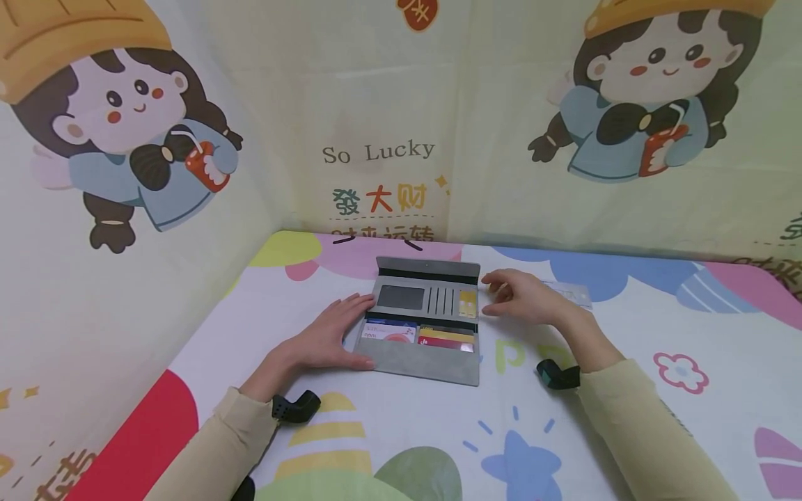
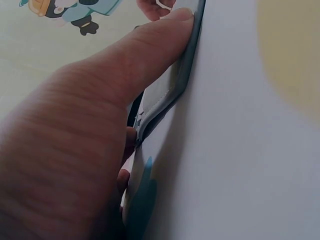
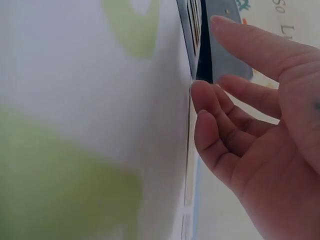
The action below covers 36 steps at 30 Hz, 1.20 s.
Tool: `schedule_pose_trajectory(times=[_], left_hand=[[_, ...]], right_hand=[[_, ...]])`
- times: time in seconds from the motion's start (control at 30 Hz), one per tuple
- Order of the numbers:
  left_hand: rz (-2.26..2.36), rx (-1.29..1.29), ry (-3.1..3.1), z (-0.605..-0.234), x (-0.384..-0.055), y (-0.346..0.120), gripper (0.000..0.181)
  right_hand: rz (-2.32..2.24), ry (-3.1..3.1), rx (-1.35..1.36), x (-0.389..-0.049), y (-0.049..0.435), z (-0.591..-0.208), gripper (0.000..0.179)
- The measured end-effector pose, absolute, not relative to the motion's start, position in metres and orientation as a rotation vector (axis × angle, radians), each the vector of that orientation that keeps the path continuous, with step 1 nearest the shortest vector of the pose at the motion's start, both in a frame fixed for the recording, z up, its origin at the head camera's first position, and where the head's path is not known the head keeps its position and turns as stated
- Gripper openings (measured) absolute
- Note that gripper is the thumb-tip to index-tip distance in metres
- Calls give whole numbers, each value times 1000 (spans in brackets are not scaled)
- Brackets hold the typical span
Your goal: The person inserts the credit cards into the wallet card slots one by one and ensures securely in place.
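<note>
A grey long wallet (image 1: 426, 367) lies unfolded on the table, its top flap raised at the back. In its lower pocket sit a white-and-blue card (image 1: 388, 332) and a red-and-gold card (image 1: 446, 339); a yellow card (image 1: 467, 304) shows in the upper right slots. My left hand (image 1: 328, 335) rests against the wallet's left edge, thumb on the lower corner, fingertips by the upper part. Just off the right edge, my right hand (image 1: 525, 299) hovers with fingers loosely bent and nothing between them. The right wrist view shows its fingertips close to the wallet's flap (image 3: 227, 50).
Behind the right hand lies a pale, see-through card-like piece (image 1: 573, 293), partly hidden by that hand. Two short dark strips (image 1: 413, 245) lie near the table's back edge. A printed cloth (image 1: 401, 431) covers the table, and a printed curtain (image 1: 501, 139) hangs behind.
</note>
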<state>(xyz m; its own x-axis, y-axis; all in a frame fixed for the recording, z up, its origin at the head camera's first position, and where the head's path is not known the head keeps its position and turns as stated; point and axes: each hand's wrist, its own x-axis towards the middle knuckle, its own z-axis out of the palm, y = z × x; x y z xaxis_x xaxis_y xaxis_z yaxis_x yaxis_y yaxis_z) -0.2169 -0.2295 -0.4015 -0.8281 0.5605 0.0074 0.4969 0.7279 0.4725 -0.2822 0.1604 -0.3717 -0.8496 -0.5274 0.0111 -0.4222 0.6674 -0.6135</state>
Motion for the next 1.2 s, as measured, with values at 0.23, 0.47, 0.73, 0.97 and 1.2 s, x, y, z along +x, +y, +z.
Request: schedule_pose_trajectory(times=[0.23,0.47,0.73,0.97,1.2], left_hand=[[716,855,2784,-401,-217,-229,107],[715,834,2786,-402,-217,-230,107],[714,828,2782,-402,-217,-229,108],[724,830,2779,-402,-215,-229,108],[723,838,2786,-402,-215,-229,107]], right_hand=[[-955,2776,-730,-284,183,-370,57],[-1002,2795,-678,-289,203,-368,59],[-960,2826,-613,-291,217,-368,60],[-916,2840,-607,-295,221,-370,56],[-863,2835,-585,-298,223,-373,56]])
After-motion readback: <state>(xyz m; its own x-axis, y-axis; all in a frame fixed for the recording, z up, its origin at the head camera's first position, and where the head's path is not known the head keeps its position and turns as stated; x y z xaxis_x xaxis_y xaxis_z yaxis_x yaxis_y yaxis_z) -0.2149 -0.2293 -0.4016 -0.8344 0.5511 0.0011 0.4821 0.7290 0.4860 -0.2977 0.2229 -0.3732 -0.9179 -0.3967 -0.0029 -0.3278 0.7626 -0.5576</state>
